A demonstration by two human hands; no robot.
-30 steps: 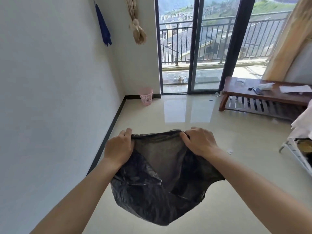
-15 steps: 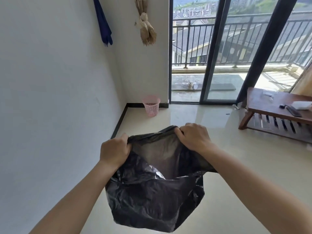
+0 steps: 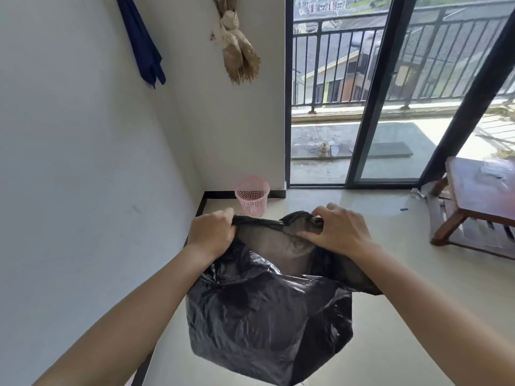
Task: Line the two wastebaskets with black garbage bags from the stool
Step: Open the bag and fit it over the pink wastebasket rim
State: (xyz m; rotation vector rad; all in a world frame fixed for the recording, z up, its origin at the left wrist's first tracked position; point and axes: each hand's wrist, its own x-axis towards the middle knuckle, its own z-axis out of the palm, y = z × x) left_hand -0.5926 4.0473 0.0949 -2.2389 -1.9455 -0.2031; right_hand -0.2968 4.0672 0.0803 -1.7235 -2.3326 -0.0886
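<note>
A black garbage bag (image 3: 267, 324) hangs in the air in front of me with its mouth pulled open. My left hand (image 3: 211, 235) grips the left side of its rim and my right hand (image 3: 337, 232) grips the right side. A pink mesh wastebasket (image 3: 252, 196) stands upright and unlined on the floor in the far corner, just beyond the bag and apart from it. No second wastebasket and no stool are in view.
A white wall (image 3: 83, 190) runs close along my left. A dark wooden bench (image 3: 479, 201) stands at the right. Sliding glass doors (image 3: 390, 107) to a balcony fill the far side. A blue cloth (image 3: 142, 43) and a tan cloth (image 3: 237, 43) hang on the walls.
I have moved closer to the pink wastebasket in the corner, which now looks larger. The bench has slid toward the right edge. Both hands still hold the bag's rim open.
</note>
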